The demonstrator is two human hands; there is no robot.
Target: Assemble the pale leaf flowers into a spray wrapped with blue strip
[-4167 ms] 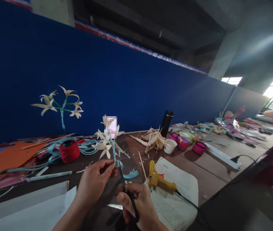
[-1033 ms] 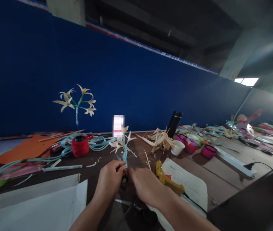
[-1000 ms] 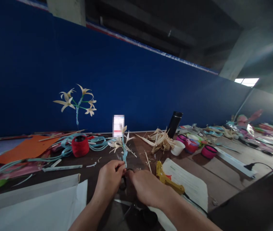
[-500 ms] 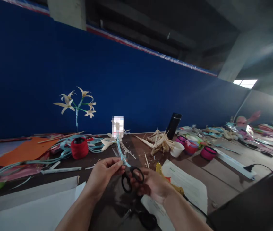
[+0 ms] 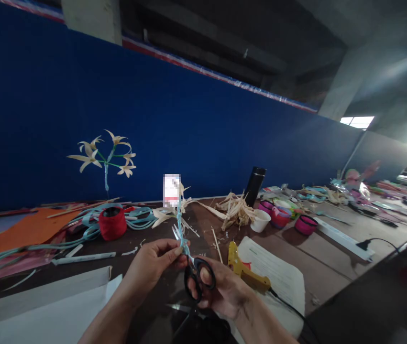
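Note:
Pinched between the thumb and fingers of my left hand [image 5: 158, 260] is a light-blue wrapped flower stem [image 5: 179, 220], held upright with a pale petalled head at its top. My right hand [image 5: 226, 289] grips black-handled scissors [image 5: 199, 276], fingers through the loops. Their blades point up and away, close against the stem beside my left fingertips; whether they touch it I cannot tell. Under my right hand, a dark scissor-like shape [image 5: 212, 328] shows on the tabletop, partly hidden. Pale dried petals [image 5: 162, 216] lie behind the stem.
A red spool [image 5: 112, 224] and blue cords lie left, below a finished-looking flower spray [image 5: 106, 160]. On the right are a yellow glue gun [image 5: 246, 270] on printed paper [image 5: 282, 267], a white cup [image 5: 260, 220], dried husks [image 5: 235, 212], a black bottle [image 5: 255, 186] and a power strip [image 5: 345, 239].
The scissors have turned more upright, and their blades now show beside the stem. My right hand has shifted slightly down. The whole view has swung a little to the right.

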